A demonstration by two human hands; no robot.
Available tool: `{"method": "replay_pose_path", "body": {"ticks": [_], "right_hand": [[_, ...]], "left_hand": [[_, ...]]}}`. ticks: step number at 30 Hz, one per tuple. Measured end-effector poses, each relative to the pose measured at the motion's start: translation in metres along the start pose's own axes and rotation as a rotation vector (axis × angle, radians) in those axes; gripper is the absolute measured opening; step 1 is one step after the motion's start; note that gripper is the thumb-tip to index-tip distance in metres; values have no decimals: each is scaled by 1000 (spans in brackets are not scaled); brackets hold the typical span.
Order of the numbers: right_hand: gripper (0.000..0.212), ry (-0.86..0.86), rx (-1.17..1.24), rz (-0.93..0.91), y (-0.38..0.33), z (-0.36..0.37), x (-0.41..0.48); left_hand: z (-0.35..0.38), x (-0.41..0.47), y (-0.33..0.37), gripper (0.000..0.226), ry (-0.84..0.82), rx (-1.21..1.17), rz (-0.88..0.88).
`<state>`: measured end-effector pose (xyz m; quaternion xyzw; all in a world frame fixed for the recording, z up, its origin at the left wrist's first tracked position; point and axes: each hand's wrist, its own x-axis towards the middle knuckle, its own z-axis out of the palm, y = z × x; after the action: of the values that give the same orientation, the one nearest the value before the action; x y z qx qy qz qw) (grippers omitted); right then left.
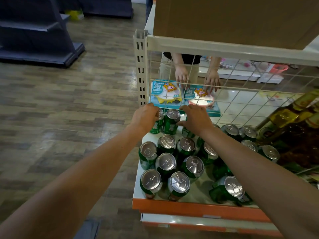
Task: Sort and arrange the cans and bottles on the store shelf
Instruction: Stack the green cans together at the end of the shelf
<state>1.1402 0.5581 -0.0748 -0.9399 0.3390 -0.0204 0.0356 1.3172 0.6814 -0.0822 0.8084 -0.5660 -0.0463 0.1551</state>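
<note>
Your left hand point(145, 117) is at the back left corner of the shelf point(202, 190). Its fingers are curled round a green can point(155, 128) that stands just inside the wire mesh panel point(241, 94). This is a grasp.

Your right hand point(196, 119) is close beside it, palm down. The thumb reaches towards a second upright can point(171, 120), which stands against the held one. The fingers bend down over a third can point(187, 133), most of which is hidden under the palm. I cannot tell whether they close on it or only rest on it.

The remaining cans point(166, 161) stand loosely grouped on the white shelf, between your forearms and out to the right, with silver tops facing up. One can point(227, 188) sits apart, near the front right edge. The shelf front carries an orange strip point(189, 208).

Large bottles point(284, 116) of yellow liquid stand at the right end of the shelf, near the rightmost cans.

A cardboard box point(233, 18) rests on the level above. Beyond the mesh, another person's two hands point(182, 76) hang over two boxed toy packs point(165, 94). A dark shelving unit point(34, 31) stands on the wood-pattern floor point(69, 109) to the left.
</note>
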Motion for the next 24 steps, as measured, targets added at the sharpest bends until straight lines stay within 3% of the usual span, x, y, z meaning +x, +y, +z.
{"method": "replay_pose_path", "body": {"ticks": [5,7,11,18,22,24], "right_hand": [[71,-176,1,38,29,-11,-9],[71,-225,22,42,34,-13,-9],[67,-224,99,49,34,-13,-8],[66,-162,5,179,26,-9,-10],[54,-204,163,59,30,-11,-10],[56,-207,134,-42,30,-7,-11]], "left_hand": [[-8,4,6,19,96,80,114],[-9,9,14,27,55,119,193],[-1,18,30,45,-155,200,220],[6,20,39,39,-107,217,168],[7,18,41,36,-106,157,117],[9,17,41,36,-91,137,94]]}}
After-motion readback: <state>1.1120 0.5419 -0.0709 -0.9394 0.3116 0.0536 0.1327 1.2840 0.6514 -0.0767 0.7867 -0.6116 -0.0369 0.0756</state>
